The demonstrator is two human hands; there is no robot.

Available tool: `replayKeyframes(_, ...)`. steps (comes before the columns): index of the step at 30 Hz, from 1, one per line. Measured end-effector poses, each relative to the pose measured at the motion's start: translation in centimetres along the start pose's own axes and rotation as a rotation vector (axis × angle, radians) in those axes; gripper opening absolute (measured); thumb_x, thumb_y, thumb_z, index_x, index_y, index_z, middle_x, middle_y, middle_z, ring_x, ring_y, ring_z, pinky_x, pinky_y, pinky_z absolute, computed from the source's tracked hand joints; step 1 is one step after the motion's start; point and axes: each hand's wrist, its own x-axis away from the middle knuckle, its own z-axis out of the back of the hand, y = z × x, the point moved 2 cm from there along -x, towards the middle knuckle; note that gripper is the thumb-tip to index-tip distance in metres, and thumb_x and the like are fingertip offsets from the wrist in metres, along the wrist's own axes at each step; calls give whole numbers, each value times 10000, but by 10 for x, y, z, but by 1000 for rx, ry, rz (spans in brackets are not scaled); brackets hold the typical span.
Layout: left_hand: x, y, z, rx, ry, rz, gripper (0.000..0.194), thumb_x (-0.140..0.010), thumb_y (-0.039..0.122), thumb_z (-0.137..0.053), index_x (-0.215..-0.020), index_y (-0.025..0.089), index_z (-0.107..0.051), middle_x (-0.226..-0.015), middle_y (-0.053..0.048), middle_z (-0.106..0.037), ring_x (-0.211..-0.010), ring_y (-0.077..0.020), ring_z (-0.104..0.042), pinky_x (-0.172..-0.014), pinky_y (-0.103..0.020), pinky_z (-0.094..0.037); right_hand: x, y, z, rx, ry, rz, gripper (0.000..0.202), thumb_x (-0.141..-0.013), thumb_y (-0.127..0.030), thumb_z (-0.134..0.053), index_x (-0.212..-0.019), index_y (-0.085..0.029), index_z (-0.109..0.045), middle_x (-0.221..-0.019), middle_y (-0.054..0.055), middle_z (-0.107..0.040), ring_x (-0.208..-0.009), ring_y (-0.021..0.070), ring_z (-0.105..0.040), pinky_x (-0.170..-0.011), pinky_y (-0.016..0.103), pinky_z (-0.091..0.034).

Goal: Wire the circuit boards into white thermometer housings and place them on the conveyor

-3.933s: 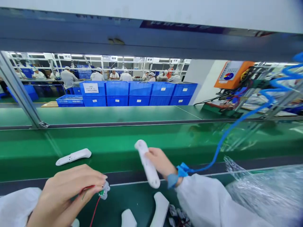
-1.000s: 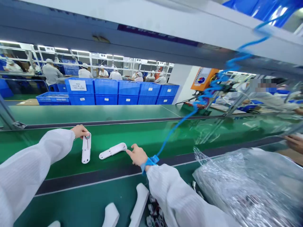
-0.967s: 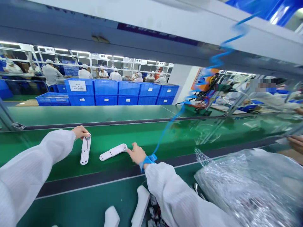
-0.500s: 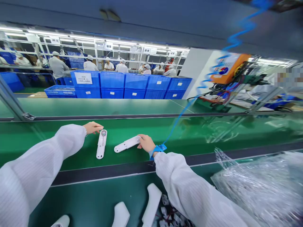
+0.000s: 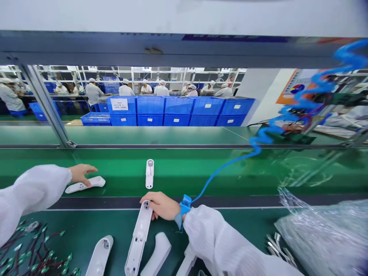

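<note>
My right hand [image 5: 162,205] grips the upper end of a long white plastic housing [image 5: 138,239], tilted over the near bench edge with its hollow side up. A round part shows inside its top end. My left hand [image 5: 82,174] is at the left on the green belt, fingers apart, with the thumb at another white housing [image 5: 97,181] lying there. Between the hands and farther back, a third white housing [image 5: 149,174] with a round part and a thin wire lies on the belt. A blue wrist strap [image 5: 183,209] with a coiled cord circles my right wrist.
More white housings [image 5: 100,255] lie on the near bench. Small wired green boards [image 5: 43,249] are heaped at the left. A clear plastic bag [image 5: 327,237] and metal pieces [image 5: 280,249] are at the right. Blue bins [image 5: 149,111] and co-workers stand beyond.
My right hand has brought a white housing off the belt toward me. My left hand has left the upright housing and moved left to another one. The view has shifted.
</note>
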Motion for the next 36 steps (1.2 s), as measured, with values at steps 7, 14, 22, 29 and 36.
replayKeyframes(7, 8, 6, -40, -160, 56, -43, 647, -501, 263, -595, -1119, 89, -514, -1093, -152, -578, -1016, -345, -499, -868, -404, -372, 2, -5, -21, 121, -79, 51, 185, -833, -80, -424, -981, -121, -528, -963, 41, -571, -539, 42, -538, -427, 154, -453)
replayKeyframes(14, 10, 34, -35, -191, 191, -145, 637, -662, 360, -501, -1209, 53, -388, -1214, -162, -462, -1100, -389, -384, -879, -477, -317, 58, -34, 32, 329, 155, -74, 214, -794, -142, -482, -1002, -112, -526, -994, 72, -571, -658, 96, -555, -608, 248, -457)
replayKeyframes(22, 74, 176, -54, -30, 192, -683, 213, -785, 275, -422, -854, 205, -611, -884, -31, -628, -847, -189, -543, -756, -289, -418, 223, -29, 28, 513, 332, -377, 159, -666, -74, -457, -673, -153, -594, -675, 34, -609, -584, 145, -531, -558, 251, -390)
replayKeyframes(29, 120, 299, -134, -437, 110, -1142, 184, -788, 72, -433, -794, 134, -607, -771, -75, -627, -768, -196, -536, -624, -298, -399, 306, 9, 0, 626, 679, -646, 186, -758, -192, -346, -693, -196, -520, -685, 51, -590, -607, 178, -550, -552, 279, -408)
replayKeyframes(36, 105, 312, -174, -528, 34, -1151, 192, -751, -9, -460, -678, 83, -611, -684, -137, -634, -727, -239, -560, -607, -336, -404, 332, 38, -18, 666, 724, -619, 230, -805, -214, -319, -692, -189, -518, -717, 58, -569, -649, 174, -558, -589, 290, -437)
